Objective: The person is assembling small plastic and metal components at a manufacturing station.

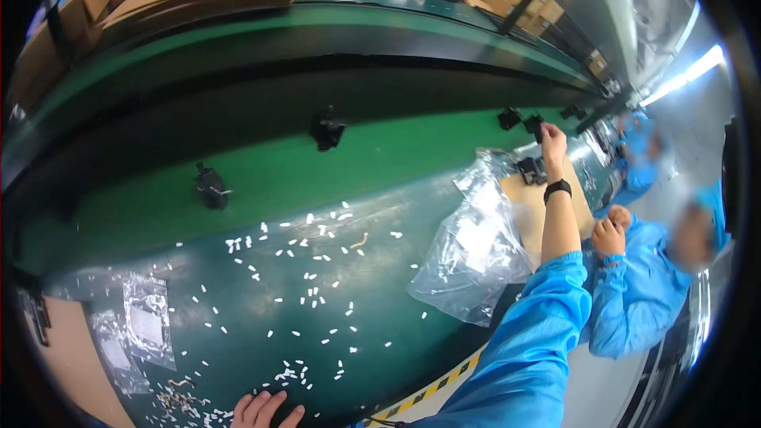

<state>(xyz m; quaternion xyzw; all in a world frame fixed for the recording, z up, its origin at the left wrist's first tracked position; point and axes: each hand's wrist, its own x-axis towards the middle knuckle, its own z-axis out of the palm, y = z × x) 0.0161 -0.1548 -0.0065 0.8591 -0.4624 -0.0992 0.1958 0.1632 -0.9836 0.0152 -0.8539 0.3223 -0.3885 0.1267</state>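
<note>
1. On the left, near side, a brown board [75, 357] lies beside flat clear bags [151, 325].
2. On the green strip [269, 166], a black part [212, 187] lies alone. No hand is on it.
3. Near the bottom edge is the left hand [265, 410]. Its fingers are a little apart, and they show nothing held.
4. Many white bits [310, 219] lie loose on the dark green table [372, 261], not in a pile or a box.
5. Farther off, a second black part [326, 131] sits on the strip, untouched.
6. To the right, a big clear bag [444, 273] lies partly over a tan sheet [575, 206].
7. Far right, the right hand [552, 145] has its fingertips close together at a third black part [533, 124]. Whether they pinch it, one cannot tell.
8. More black parts lie around it; how much is done is hard to say.
9. At the right edge, a co-worker [638, 293] holds both hands close together.
</note>
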